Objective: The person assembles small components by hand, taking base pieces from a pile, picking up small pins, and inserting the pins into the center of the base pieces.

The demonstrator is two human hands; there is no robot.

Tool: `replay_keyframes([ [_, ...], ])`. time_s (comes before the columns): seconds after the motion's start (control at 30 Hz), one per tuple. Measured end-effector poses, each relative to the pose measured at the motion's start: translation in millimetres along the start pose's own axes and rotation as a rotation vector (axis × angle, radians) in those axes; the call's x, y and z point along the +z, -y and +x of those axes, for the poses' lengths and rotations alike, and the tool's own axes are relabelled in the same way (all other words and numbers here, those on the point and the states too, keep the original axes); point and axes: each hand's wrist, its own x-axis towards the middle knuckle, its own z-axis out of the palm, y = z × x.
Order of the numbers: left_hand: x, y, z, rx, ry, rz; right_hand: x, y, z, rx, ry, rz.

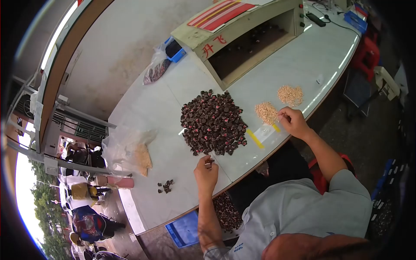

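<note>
A large heap of small dark parts point(213, 121), many with pinkish-red spots, covers the middle of the table. At its near edge is my left hand point(205, 174), fingers curled around one or more of those dark parts point(209, 161). My right hand point(295, 123) is pinched at the edge of a pile of tiny beige pieces point(266, 112); what sits between its fingertips is too small to make out. A second beige pile point(290, 95) lies just beyond. Several dark parts point(165, 186) form a small group left of my left hand.
A box-shaped machine point(242, 47) with a wide opening stands at the back, dark parts inside. Plastic bags point(125, 151) and a blue bin point(175, 51) are on the table's left side. Yellow tape point(255, 139) marks the near edge. A blue tray point(183, 229) sits below.
</note>
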Motion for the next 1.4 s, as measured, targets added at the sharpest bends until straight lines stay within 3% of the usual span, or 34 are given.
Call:
replay_keyframes([
  [0.1, 11.7, 1.6, -0.6, -0.246, 0.138, -0.452, -14.0, 13.8, 1.8, -0.034, 0.151, -0.284],
  [0.3, 19.0, -12.9, -2.0, -0.381, 0.371, -0.755, -8.2, 17.9, -1.3, 0.017, 0.160, -0.421],
  [1.4, 34.9, -9.3, -6.4, -0.325, 0.455, -0.830, -1.8, 13.8, 6.5, 0.179, 0.225, -0.544],
])
